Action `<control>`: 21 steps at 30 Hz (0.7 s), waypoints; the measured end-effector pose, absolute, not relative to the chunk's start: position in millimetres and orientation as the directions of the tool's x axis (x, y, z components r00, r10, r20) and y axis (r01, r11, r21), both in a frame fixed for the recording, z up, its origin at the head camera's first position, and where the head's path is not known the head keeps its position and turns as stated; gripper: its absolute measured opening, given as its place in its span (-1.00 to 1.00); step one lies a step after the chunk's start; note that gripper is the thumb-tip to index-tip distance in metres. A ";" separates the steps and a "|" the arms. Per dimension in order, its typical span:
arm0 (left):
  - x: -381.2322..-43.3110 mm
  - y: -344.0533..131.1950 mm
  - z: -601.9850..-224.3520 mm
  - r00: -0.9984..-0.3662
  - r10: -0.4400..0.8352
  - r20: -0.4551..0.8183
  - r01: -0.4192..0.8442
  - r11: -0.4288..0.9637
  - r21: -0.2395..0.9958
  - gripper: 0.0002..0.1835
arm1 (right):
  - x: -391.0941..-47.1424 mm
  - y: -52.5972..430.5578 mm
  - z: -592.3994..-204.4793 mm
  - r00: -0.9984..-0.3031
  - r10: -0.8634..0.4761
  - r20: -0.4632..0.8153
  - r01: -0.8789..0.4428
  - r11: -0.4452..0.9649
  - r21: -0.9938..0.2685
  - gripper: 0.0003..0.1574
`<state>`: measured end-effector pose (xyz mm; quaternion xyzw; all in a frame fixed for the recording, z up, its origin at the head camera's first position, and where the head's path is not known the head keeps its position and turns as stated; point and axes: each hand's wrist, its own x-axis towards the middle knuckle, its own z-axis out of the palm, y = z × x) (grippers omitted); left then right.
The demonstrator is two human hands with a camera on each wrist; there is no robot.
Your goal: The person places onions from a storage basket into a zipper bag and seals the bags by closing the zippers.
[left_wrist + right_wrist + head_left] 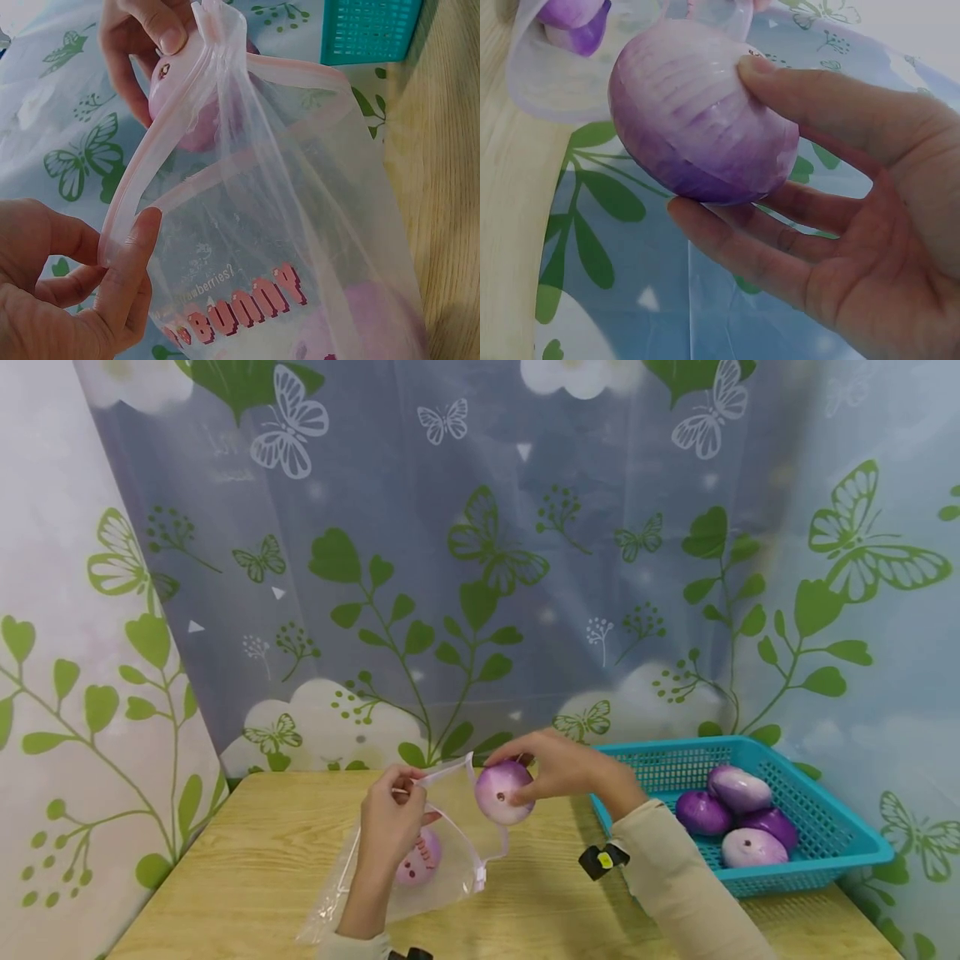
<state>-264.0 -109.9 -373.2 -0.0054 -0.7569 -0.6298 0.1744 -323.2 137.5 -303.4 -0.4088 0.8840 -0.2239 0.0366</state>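
Note:
My left hand (393, 817) pinches the rim of a clear zip bag (225, 247) with pink edging and BUNNY lettering. The bag's mouth gapes toward the right. Inside it lies a purple onion (417, 858), partly covered by the print. My right hand (558, 768) holds another purple onion (701, 112) between thumb and fingertips, right at the bag's mouth. In the left wrist view this held onion (199, 120) shows partly through the bag's film. The right wrist view has the bag's open rim (544, 112) behind the held onion.
A turquoise plastic basket (840, 835) stands at the right of the wooden table (255, 827), with several purple onions (738, 789) in it. Behind the table hangs a sheet (420, 610) printed with butterflies and leaves. A black wrist strap piece (600, 862) sits by my right sleeve.

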 end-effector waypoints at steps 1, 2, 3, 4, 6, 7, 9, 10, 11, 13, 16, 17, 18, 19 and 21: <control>-263.8 -109.8 -373.0 -0.939 -0.212 0.271 0.229 0.205 0.952 -0.79 | -322.6 136.1 -304.1 -0.659 -0.742 0.119 -0.710 0.564 -0.421 -0.39; -263.9 -110.0 -373.0 -0.939 -0.212 0.272 0.229 0.205 0.951 -0.79 | -322.9 134.3 -305.9 -0.654 -0.748 0.118 -0.715 0.559 -0.421 -0.39; -264.0 -110.1 -373.3 -0.939 -0.211 0.273 0.230 0.207 0.951 -0.79 | -322.9 132.5 -307.6 -0.646 -0.754 0.118 -0.720 0.550 -0.422 -0.39; -263.9 -110.2 -373.2 -0.939 -0.210 0.274 0.230 0.208 0.951 -0.79 | -322.7 130.3 -309.1 -0.641 -0.759 0.117 -0.724 0.546 -0.423 -0.39; -263.7 -110.3 -373.4 -0.939 -0.209 0.273 0.230 0.209 0.950 -0.79 | -321.5 125.7 -311.7 -0.631 -0.768 0.110 -0.728 0.537 -0.426 -0.38; -263.7 -110.4 -373.5 -0.939 -0.208 0.273 0.230 0.209 0.951 -0.79 | -320.8 123.3 -313.0 -0.627 -0.772 0.106 -0.730 0.534 -0.427 -0.39; -263.6 -110.4 -373.5 -0.940 -0.208 0.271 0.229 0.208 0.951 -0.79 | -319.5 118.7 -315.0 -0.619 -0.778 0.107 -0.738 0.529 -0.419 -0.39; -263.6 -110.4 -373.5 -0.940 -0.208 0.272 0.229 0.207 0.951 -0.79 | -318.7 116.6 -315.7 -0.617 -0.780 0.108 -0.741 0.529 -0.412 -0.39; -263.7 -110.4 -373.4 -0.940 -0.208 0.271 0.229 0.206 0.951 -0.79 | -318.4 114.5 -316.9 -0.614 -0.782 0.108 -0.745 0.528 -0.409 -0.39; -264.1 -110.4 -373.4 -0.940 -0.208 0.272 0.230 0.207 0.951 -0.79 | -318.3 110.8 -319.4 -0.609 -0.786 0.105 -0.749 0.527 -0.402 -0.39; -264.7 -110.8 -373.4 -0.938 -0.209 0.277 0.234 0.211 0.949 -0.79 | -318.3 106.6 -322.6 -0.610 -0.788 0.087 -0.745 0.532 -0.403 -0.39; -264.8 -110.8 -373.4 -0.938 -0.208 0.278 0.235 0.211 0.949 -0.79 | -318.2 105.5 -323.6 -0.615 -0.785 0.078 -0.741 0.541 -0.398 -0.39; -264.8 -110.8 -373.3 -0.937 -0.208 0.280 0.236 0.211 0.948 -0.79 | -318.2 104.4 -324.7 -0.621 -0.781 0.070 -0.737 0.550 -0.393 -0.39; -264.6 -110.9 -373.2 -0.937 -0.207 0.281 0.238 0.212 0.948 -0.79 | -318.2 103.4 -325.7 -0.626 -0.777 0.065 -0.734 0.560 -0.384 -0.40; -264.2 -111.0 -372.9 -0.937 -0.207 0.282 0.238 0.214 0.947 -0.79 | -317.9 101.2 -327.7 -0.638 -0.768 0.056 -0.728 0.577 -0.370 -0.40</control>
